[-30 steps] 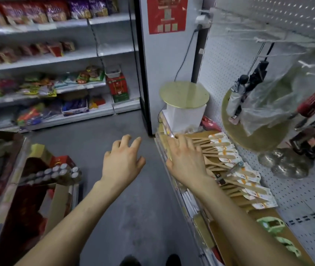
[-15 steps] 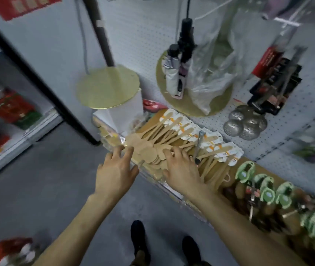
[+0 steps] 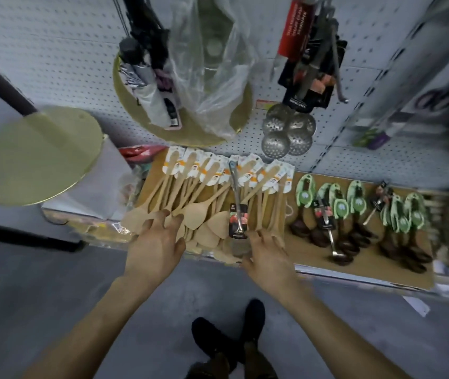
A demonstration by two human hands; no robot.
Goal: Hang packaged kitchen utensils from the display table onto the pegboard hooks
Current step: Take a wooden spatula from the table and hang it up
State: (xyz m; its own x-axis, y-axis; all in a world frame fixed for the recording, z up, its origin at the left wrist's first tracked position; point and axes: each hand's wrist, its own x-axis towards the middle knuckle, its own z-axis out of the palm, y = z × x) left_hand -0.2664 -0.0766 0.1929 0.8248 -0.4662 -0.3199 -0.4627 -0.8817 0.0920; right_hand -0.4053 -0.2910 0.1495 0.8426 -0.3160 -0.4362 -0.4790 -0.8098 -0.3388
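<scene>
Display table (image 3: 368, 272), centre frame, brown top: packaged wooden spatulas (image 3: 198, 192) fanned at centre, green-carded dark spoons (image 3: 354, 214) at right. White pegboard (image 3: 53, 64) fills the upper frame, with skimmers (image 3: 288, 132) hanging. Grey floor (image 3: 40, 296) below. Left hand (image 3: 153, 247) and right hand (image 3: 268, 255) lie over the spatula blades, fingers spread wide, holding nothing.
</scene>
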